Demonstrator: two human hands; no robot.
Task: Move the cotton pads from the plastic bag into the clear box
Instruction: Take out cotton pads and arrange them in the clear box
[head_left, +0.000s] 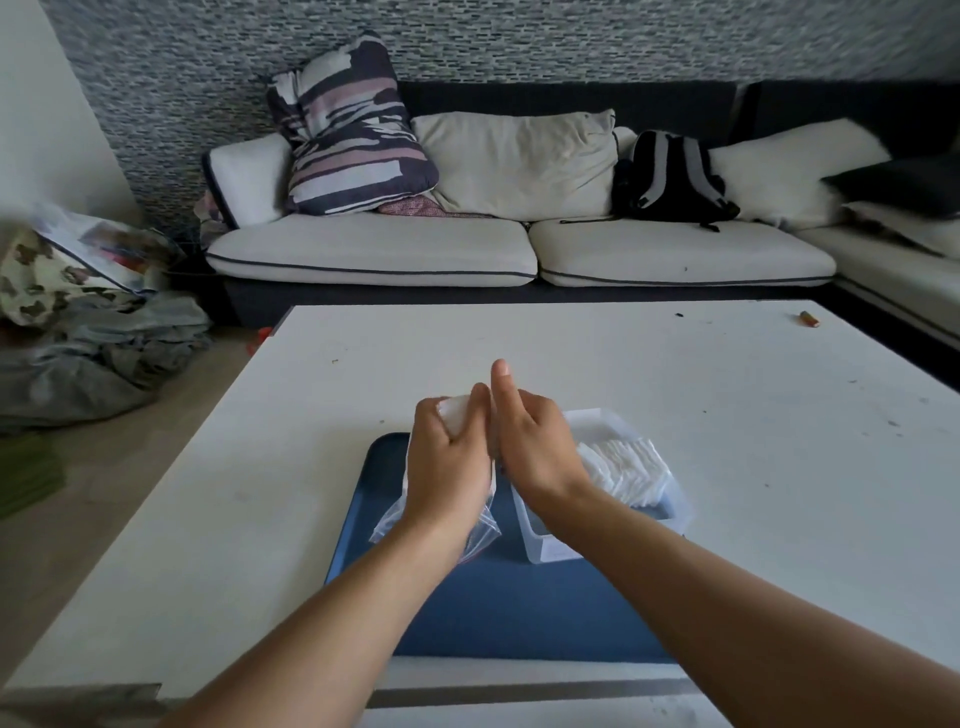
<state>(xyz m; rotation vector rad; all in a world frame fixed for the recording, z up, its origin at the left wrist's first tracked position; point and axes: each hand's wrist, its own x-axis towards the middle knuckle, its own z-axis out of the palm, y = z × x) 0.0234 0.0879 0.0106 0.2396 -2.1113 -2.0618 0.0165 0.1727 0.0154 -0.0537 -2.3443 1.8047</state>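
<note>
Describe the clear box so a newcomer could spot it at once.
On the white table lies a dark blue tray. The clear plastic rectangular box sits on the tray's right side, under the right hand. Unlike the floppy plastic bag beside it, it is rigid and holds white cotton pads.

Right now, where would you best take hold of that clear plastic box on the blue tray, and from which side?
Probably by its two long side walls near the empty front end, coming down from above. The clear plastic box sits open-topped on the blue tray, with the white cotton pads stacked toward its far end. The right hand hangs over its left edge, so the right wall is freer.
</note>
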